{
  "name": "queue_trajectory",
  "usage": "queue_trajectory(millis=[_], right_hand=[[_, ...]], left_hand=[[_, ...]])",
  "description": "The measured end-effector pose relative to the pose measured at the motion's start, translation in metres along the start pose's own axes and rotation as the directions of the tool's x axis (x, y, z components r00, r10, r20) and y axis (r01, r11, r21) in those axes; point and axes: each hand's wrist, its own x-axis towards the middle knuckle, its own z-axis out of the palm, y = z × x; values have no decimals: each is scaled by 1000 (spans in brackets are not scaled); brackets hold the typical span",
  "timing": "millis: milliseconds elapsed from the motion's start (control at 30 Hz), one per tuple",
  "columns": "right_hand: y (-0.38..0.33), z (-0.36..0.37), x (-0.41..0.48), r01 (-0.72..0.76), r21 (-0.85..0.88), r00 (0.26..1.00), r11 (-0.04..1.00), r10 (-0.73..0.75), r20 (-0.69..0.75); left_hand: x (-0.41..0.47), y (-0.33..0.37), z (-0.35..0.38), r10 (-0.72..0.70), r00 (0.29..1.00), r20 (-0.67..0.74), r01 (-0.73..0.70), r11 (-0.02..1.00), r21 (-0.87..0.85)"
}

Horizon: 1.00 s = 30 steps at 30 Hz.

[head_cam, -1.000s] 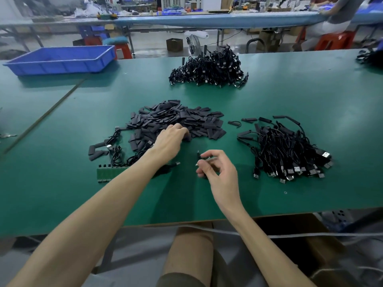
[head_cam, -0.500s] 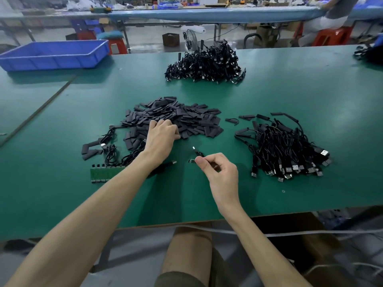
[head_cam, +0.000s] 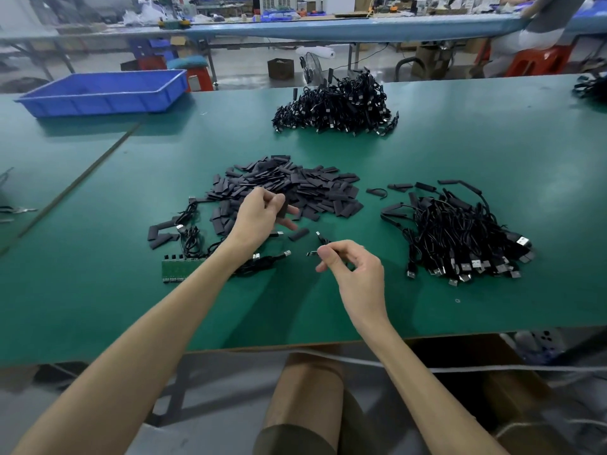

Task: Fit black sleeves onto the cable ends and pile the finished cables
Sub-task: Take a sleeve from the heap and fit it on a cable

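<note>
Lifting one black sleeve (head_cam: 283, 208) clear of the sleeve heap (head_cam: 305, 183): pick step looks done.

Left hand (head_cam: 259, 215) lay low on the heap a second ago, fingers working among the pieces; it is now raised off the counter (head_cam: 427, 152), its grip closed on a single sleeve pinched between thumb and fingers. Right hand (head_cam: 356, 272) has barely shifted: grip narrow, thumb and forefinger nipping a cable end (head_cam: 312, 253) just above the counter, the metal plug pointing left toward the sleeve. Sleeve and plug are near but apart, so nothing is fitted yet. Judgement: next comes bringing the two together and sliding the sleeve over the plug. The pile of cables to the right (head_cam: 460, 238), several with sleeved ends showing, is probably the finished stack. Which role the far cable heap (head_cam: 335, 106) plays, I cannot tell.
</note>
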Motion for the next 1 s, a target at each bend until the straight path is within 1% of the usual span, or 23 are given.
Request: queue_trajectory(millis=[67, 100, 133, 200, 300, 467, 600, 733, 867, 1000], right_hand=[[0, 3, -1, -11, 0, 998, 1000, 11, 64], [1, 3, -1, -6, 0, 997, 1000, 6, 76], [1, 3, 0, -7, 14, 997, 1000, 6, 77], [3, 1, 2, -27, 77, 999, 997, 24, 47], [7, -2, 3, -51, 151, 999, 987, 50, 10], [9, -2, 5, -78, 256, 997, 964, 76, 15], [10, -3, 6, -84, 254, 996, 964, 75, 44], [12, -3, 6, -83, 229, 996, 970, 74, 50], [14, -4, 7, -73, 199, 997, 977, 63, 54], [13, -2, 7, -79, 207, 995, 975, 64, 74]], left_hand=[[-12, 4, -1, -63, 986, 155, 95, 974, -205], [-18, 4, -2, -75, 972, 222, 133, 957, -259], [-25, 3, -2, -78, 959, 274, 159, 945, -286], [-35, 1, -2, -64, 942, 329, 167, 941, -294], [-46, 0, 1, -27, 935, 355, 121, 962, -244], [-55, -1, 1, -7, 918, 397, 104, 969, -223], [-57, -3, 1, 20, 929, 370, 47, 984, -172], [-62, -5, 1, 38, 903, 428, 39, 984, -171], [-67, -8, -3, 50, 867, 497, 90, 963, -254], [-67, -14, -9, -21, 841, 540, 244, 906, -346]])
